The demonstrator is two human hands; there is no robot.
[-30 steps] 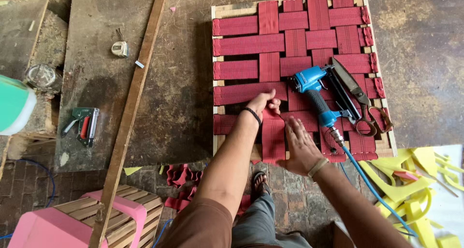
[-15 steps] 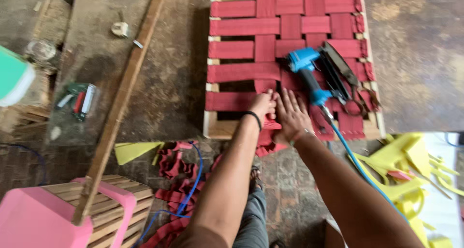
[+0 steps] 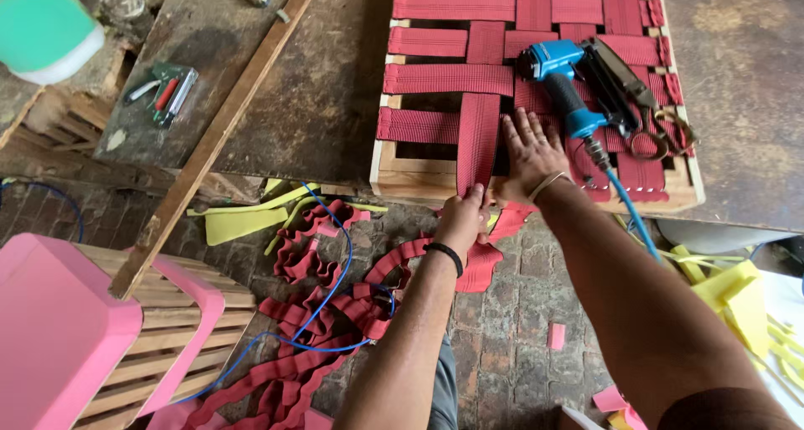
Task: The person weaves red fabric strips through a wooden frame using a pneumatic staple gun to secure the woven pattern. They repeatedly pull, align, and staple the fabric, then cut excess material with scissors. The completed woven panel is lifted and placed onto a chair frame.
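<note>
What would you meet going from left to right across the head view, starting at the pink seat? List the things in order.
Pink seat → long wooden plank → left hand pulling the red webbing strap → right hand flat on the frame → blue pneumatic stapler → scissors.

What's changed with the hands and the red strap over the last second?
The left hand has moved off the woven seat down to the wooden frame, where it now grips the end of the vertical red strap. The right hand stays flat on the webbing. The blue nail gun rests where it was.
</note>
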